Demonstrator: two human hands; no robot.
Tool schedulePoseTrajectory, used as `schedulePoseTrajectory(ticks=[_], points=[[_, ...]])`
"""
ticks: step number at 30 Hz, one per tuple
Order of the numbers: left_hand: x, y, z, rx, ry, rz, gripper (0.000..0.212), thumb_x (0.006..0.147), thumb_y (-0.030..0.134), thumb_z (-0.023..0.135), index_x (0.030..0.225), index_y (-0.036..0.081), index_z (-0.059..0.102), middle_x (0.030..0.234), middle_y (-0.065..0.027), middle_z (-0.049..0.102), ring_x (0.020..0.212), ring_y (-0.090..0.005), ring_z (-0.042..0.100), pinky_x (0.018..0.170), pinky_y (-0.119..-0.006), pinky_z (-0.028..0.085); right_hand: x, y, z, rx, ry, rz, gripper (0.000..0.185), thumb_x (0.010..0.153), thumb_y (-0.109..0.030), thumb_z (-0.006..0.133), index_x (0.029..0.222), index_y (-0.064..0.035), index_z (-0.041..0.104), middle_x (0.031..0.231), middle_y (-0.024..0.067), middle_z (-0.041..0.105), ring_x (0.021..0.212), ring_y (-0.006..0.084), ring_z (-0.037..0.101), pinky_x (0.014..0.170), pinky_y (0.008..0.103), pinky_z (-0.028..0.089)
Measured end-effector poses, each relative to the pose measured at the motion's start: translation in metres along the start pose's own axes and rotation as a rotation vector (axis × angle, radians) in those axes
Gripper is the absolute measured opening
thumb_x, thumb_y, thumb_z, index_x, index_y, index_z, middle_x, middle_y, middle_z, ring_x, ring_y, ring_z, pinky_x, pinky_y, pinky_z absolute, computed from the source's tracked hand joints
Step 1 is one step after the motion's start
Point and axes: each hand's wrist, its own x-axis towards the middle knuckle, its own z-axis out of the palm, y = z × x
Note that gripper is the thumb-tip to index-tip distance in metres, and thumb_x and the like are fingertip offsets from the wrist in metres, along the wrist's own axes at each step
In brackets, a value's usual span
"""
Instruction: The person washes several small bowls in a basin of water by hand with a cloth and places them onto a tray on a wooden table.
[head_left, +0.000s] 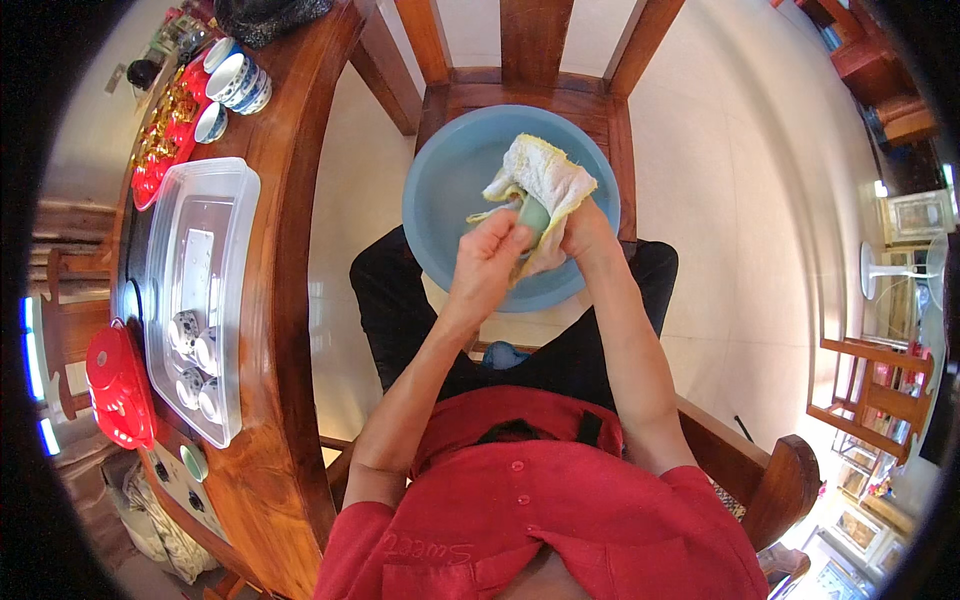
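Observation:
My left hand (491, 244) grips the near side of a pale green cup or small bowl (534, 215), whose full shape is hidden by cloth and fingers. A white cloth with yellow edging (551, 172) drapes over and around the green piece. My right hand (583, 229) holds the cloth against it from the right, its fingers mostly hidden under the fabric. Both hands are above a round blue plastic basin (433, 259), which rests on a wooden chair (517, 90) in front of my knees.
On the wooden table (281, 315) at left stand a clear plastic container (244, 300) with several patterned cups, stacked blue-and-white bowls (240, 82), a red tray (142, 196) with gold-wrapped items, a red lid (120, 382) and a small green lid or dish (193, 463).

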Motion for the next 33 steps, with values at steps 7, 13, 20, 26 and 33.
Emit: schedulePoseTrajectory(ticks=[7, 13, 20, 26, 33], points=[[0.009, -0.001, 0.005, -0.477, 0.317, -0.135, 0.017, 0.090, 0.012, 0.044, 0.098, 0.001, 0.055, 0.088, -0.0012, 0.059, 0.077, -0.0076, 0.054, 0.067, -0.023, 0.046, -0.002, 0.039, 0.017, -1.013, 0.164, -0.826, 0.034, 0.078, -0.015, 0.057, 0.108, -0.0023, 0.048, 0.102, 0.0154, 0.049, 0.098, 0.0290, 0.048, 0.086, 0.0341, 0.037], [0.004, 0.011, 0.009, -0.434, 0.214, -0.163, 0.019, 0.091, 0.015, 0.044, 0.098, 0.002, 0.056, 0.089, -0.0021, 0.059, 0.076, -0.0084, 0.053, 0.065, -0.022, 0.044, 0.002, 0.025, 0.012, -0.669, 0.120, -0.602, 0.019, 0.081, -0.015, 0.056, 0.096, -0.0048, 0.052, 0.087, 0.0050, 0.060, 0.076, 0.0126, 0.055, 0.068, 0.0257, 0.045], [0.015, 0.007, 0.000, -0.908, 0.210, -0.318, 0.029, 0.093, 0.022, 0.040, 0.108, -0.001, 0.050, 0.105, -0.0097, 0.056, 0.096, -0.0198, 0.055, 0.085, -0.036, 0.043, 0.003, 0.045, -0.001, -0.257, 0.052, -0.435, 0.034, 0.085, -0.022, 0.054, 0.113, -0.0057, 0.043, 0.099, 0.0050, 0.052, 0.092, 0.0119, 0.050, 0.079, 0.0265, 0.042], [0.007, 0.008, 0.011, -0.445, 0.239, -0.210, 0.021, 0.092, 0.019, 0.043, 0.097, 0.002, 0.055, 0.088, -0.0024, 0.058, 0.077, -0.0102, 0.055, 0.067, -0.025, 0.045, -0.006, 0.040, 0.007, -0.878, 0.256, -0.537, 0.031, 0.079, -0.022, 0.056, 0.104, -0.0065, 0.048, 0.095, 0.0067, 0.054, 0.089, 0.0180, 0.053, 0.079, 0.0306, 0.043], [0.012, 0.031, -0.018, 0.980, -0.136, 0.413, 0.014, 0.075, 0.002, 0.057, 0.089, 0.000, 0.057, 0.087, -0.0111, 0.053, 0.082, -0.0316, 0.050, 0.073, -0.036, 0.041, -0.017, 0.027, 0.004, -0.454, -0.037, -0.280, 0.033, 0.083, -0.021, 0.056, 0.111, -0.0076, 0.047, 0.096, 0.0039, 0.053, 0.084, 0.0147, 0.053, 0.075, 0.0264, 0.045]])
